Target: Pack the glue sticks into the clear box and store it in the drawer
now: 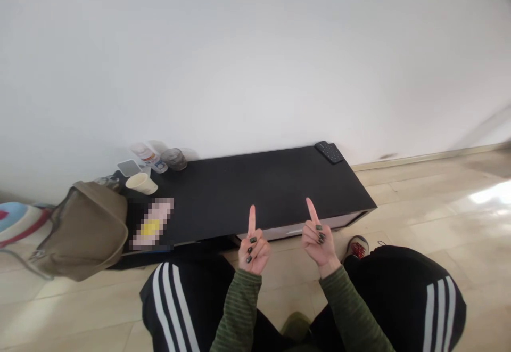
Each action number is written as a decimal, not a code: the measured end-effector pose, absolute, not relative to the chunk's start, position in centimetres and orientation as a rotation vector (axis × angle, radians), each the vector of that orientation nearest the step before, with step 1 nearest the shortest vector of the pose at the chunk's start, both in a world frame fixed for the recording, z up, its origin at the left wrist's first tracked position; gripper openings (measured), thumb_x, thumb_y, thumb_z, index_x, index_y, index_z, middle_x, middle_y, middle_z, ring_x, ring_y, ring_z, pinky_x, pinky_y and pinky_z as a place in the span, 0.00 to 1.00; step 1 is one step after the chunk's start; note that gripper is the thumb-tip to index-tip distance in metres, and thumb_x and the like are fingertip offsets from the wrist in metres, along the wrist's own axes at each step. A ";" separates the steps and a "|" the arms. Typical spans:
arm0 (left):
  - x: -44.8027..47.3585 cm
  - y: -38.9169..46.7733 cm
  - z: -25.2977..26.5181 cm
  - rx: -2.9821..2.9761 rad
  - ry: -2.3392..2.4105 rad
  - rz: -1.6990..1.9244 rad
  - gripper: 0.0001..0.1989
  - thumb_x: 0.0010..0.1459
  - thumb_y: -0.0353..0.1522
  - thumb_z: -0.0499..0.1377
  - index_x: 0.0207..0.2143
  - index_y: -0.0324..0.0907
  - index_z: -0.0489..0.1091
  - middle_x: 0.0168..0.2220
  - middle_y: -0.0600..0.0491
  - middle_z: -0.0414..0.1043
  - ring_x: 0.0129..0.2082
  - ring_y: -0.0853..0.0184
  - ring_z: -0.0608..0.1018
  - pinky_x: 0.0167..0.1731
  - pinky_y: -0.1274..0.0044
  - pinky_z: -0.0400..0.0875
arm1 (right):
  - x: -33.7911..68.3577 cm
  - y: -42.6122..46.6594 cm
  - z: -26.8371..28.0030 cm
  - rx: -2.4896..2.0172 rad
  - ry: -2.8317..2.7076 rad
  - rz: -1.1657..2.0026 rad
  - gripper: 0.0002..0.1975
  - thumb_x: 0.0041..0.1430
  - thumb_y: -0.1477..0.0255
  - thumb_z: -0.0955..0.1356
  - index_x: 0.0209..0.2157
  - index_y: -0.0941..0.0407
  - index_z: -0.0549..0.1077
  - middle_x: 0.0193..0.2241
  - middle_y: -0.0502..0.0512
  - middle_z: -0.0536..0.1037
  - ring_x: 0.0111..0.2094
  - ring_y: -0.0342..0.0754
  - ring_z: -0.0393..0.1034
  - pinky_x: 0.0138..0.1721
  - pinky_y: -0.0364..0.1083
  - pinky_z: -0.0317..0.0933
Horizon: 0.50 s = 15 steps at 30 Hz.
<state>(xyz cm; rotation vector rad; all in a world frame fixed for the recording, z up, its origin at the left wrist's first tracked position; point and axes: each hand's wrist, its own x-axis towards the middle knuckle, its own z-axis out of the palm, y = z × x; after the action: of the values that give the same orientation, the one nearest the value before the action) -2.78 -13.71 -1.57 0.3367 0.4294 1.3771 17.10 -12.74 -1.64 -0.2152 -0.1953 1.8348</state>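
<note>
My left hand (254, 251) is raised over the front edge of the black low cabinet (239, 187), palm side toward me. Its index finger points up while the other fingers curl into the palm, holding nothing. To its right, my right hand (318, 240) makes the same shape, index finger stretched and the rest folded, with nothing in it. Both hands are apart from each other. In the view the fingertips overlap the cabinet top; whether they touch it, I cannot tell. Dark nails show on the curled fingers.
At the cabinet's left stand a paper cup (142, 183), a white bottle (154, 159), a dark glass (174, 158) and a brown bag (85, 229). A blurred pink-and-yellow item (154, 224) lies before them. A black keyboard (329, 152) rests at the right back corner, against the wall (255, 64).
</note>
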 end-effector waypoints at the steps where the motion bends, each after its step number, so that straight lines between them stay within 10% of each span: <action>1: -3.0 -13.7 -1.6 0.351 0.426 1.358 0.39 0.50 0.27 0.59 0.64 0.53 0.54 0.18 0.67 0.37 0.10 0.82 0.37 0.11 0.84 0.40 | 17.1 -12.7 -1.6 -0.231 -0.197 1.835 0.45 0.50 0.77 0.69 0.67 0.41 0.51 0.18 0.38 0.48 0.16 0.37 0.43 0.16 0.33 0.46; 10: -2.9 -13.8 -3.1 0.679 0.794 1.322 0.41 0.54 0.32 0.59 0.68 0.54 0.48 0.21 0.64 0.57 0.13 0.81 0.58 0.17 0.85 0.56 | 17.0 -12.6 -6.7 -0.473 -0.232 1.879 0.28 0.50 0.73 0.70 0.54 0.48 0.69 0.18 0.39 0.52 0.18 0.37 0.48 0.18 0.35 0.44; 13: -2.6 -13.7 -4.5 1.246 1.332 1.209 0.33 0.56 0.33 0.58 0.65 0.50 0.57 0.41 0.50 0.74 0.40 0.66 0.77 0.41 0.74 0.71 | 16.8 -12.1 -11.1 -0.935 -0.278 1.918 0.11 0.52 0.68 0.67 0.39 0.55 0.72 0.19 0.42 0.58 0.19 0.37 0.56 0.19 0.36 0.47; 15: -2.5 -13.6 -5.6 1.658 1.583 1.002 0.29 0.57 0.35 0.57 0.63 0.48 0.62 0.60 0.45 0.65 0.61 0.55 0.65 0.59 0.63 0.60 | 16.6 -11.5 -13.8 -1.339 -0.363 1.882 0.09 0.54 0.67 0.65 0.36 0.56 0.70 0.22 0.46 0.66 0.20 0.38 0.61 0.20 0.37 0.48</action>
<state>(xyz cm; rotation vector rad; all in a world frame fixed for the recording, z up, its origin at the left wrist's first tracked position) -2.54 -13.61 -5.61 1.6580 1.5828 1.0017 16.60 -11.50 -13.83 -1.3391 -0.3633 1.8822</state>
